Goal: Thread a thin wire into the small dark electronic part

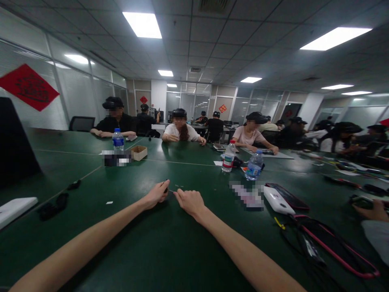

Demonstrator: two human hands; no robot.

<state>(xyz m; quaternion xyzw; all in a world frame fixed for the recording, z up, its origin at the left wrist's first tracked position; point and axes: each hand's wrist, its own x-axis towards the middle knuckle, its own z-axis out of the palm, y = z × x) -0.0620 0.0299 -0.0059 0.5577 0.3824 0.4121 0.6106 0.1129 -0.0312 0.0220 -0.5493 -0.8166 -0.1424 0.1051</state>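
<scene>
My left hand (pixel 156 195) is closed around a small dark thin object (pixel 166 186), whose kind I cannot make out. A short thin piece (pixel 171 191) sticks out from it toward my right hand (pixel 191 201). The right fingers are curled, with thumb and forefinger pinched close to that thin end. Whether they grip it is too small to tell. Both hands are just over the green tabletop (pixel 170 243), in the middle of the view.
A white power bank (pixel 278 199), a dark phone (pixel 288 196) and a pink-edged cable loop (pixel 337 247) lie at right. Water bottles (pixel 254 165) and a small cardboard box (pixel 139 153) stand farther back. A neighbour's hand (pixel 372 211) is at far right; several people sit opposite.
</scene>
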